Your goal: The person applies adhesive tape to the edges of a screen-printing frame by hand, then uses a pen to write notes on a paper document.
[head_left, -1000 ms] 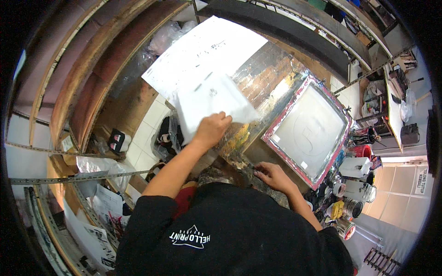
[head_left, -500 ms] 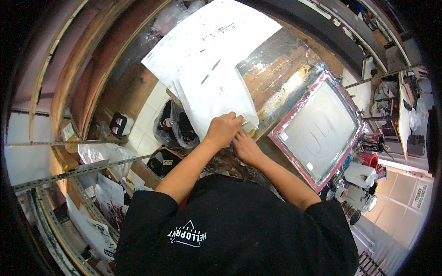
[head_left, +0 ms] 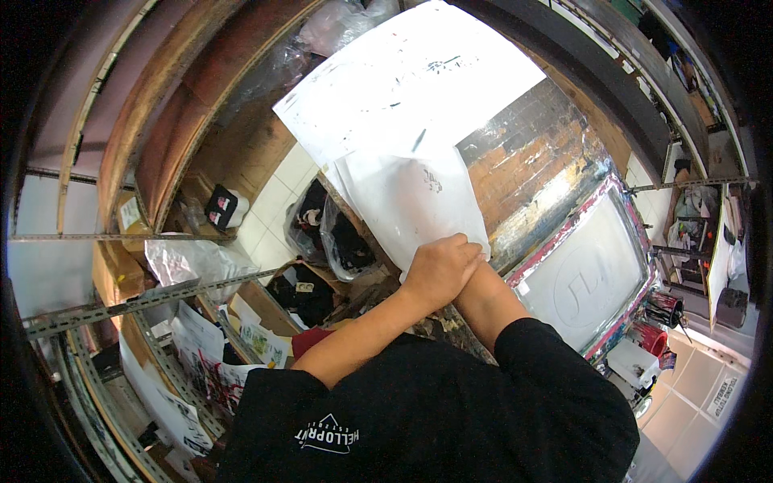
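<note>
- We see the left hand (head_left: 443,270) clamped on the near edge of 1 translucent white sheet (head_left: 451,221), crossing over the right wrist.
- Right hand (head_left: 417,191): a blurred pinkish shape through the sheet; we cannot tell its finger state, nor whether it is under or inside.
- Sheet: we place it over the worktable (head_left: 523,141), overlapping 1 large ink-marked white paper (head_left: 403,88).
- To the right we note 1 red-edged framed screen (head_left: 592,270).

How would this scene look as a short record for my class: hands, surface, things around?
Left hand: closed on the near edge of the translucent film
Right hand: blurred, apparently inside or under the film
Surface: worn, stained wooden table
Beyond: white sheet with dark marks
Right: pale screen in reddish frame
Left: crumpled silvery-white plastic
</note>
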A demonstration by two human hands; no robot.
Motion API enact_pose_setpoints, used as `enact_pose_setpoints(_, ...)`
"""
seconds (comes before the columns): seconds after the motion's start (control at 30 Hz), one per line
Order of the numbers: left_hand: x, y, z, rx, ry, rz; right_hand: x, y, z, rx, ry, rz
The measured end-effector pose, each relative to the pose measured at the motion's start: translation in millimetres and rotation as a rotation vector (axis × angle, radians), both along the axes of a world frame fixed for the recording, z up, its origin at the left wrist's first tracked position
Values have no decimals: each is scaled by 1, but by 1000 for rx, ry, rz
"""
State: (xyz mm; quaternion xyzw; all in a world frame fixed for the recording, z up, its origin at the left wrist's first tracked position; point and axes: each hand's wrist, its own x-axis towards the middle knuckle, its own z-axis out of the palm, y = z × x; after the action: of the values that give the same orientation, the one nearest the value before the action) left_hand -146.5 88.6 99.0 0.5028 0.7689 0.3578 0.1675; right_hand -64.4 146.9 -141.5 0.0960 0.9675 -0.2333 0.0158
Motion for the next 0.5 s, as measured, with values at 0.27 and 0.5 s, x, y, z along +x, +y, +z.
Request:
enact_pose_setpoints(0.27,13,-1,-9,-58,-17,-37,22,0,6,31,40,6)
enact_pose_setpoints(0.5,38,-18,-32,-138,114,-33,56,0,7,81,111,21)
